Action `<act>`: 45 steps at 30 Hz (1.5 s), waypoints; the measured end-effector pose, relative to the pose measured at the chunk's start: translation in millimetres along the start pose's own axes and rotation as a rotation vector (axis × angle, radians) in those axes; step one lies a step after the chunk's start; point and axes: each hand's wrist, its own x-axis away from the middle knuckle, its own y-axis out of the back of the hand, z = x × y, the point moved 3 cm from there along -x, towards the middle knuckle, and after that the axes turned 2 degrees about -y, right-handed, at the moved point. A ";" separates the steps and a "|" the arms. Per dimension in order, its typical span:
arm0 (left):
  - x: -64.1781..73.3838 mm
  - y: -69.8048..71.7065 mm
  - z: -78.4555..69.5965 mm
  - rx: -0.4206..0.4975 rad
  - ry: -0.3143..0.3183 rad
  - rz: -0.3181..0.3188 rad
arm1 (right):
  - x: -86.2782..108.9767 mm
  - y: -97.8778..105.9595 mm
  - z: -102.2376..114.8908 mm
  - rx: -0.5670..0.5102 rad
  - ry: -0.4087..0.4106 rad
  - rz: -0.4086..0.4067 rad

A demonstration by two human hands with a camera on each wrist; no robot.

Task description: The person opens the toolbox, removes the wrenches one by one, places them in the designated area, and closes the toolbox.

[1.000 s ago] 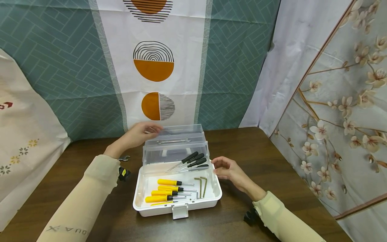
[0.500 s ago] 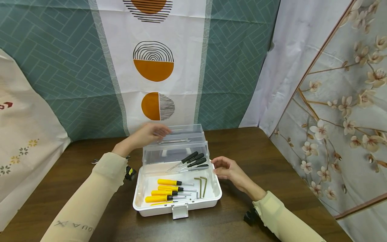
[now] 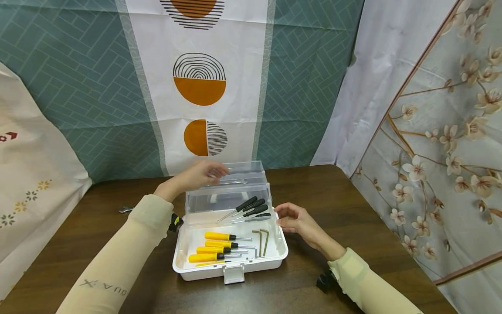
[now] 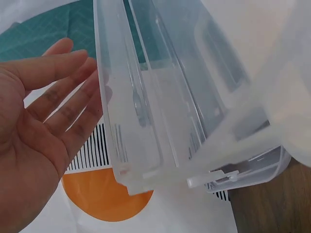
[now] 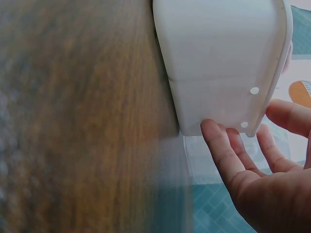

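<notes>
Right now my left hand (image 3: 200, 175) is up over the back of the white toolbox (image 3: 204, 274), its fingers parted and gently bent, with nothing in their hold. From the left wrist, the fingertips lie right beside the outer wall of the clear trays (image 4: 146, 97); I can't tell whether they touch it. My right hand (image 3: 300, 223) is at the toolbox's right side, fingers spread and slightly bent, their tips resting against its white end wall near the back corner without closing round it.

The toolbox sits on the brown worktop (image 3: 306, 272), its clear trays stepped up behind the base and its latch (image 3: 233, 275) hanging at the front. A slim wrench (image 3: 235, 182) lies along the middle tray, one end hidden by my left hand. Down in the base, yellow-handled screwdrivers (image 3: 207, 258) lie at the front left, L-shaped brass keys (image 3: 260, 244) to their right, and black-handled screwdrivers (image 3: 256, 210) slant toward the back right. Another wrench, the loose one (image 3: 125, 209), lies on the worktop, just beyond my left sleeve (image 3: 137, 235).
</notes>
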 end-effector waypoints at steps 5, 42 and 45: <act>-4.7 -3.1 -2.2 -0.031 0.016 0.030 | -0.5 0.2 0.2 -0.005 -0.001 0.000; -15.6 -17.3 -9.6 -0.245 0.056 0.103 | -1.8 0.1 -0.9 -0.015 -0.003 0.002; -16.4 -17.2 -8.1 -0.270 0.072 0.108 | -1.6 -0.4 -0.1 -0.013 -0.004 0.003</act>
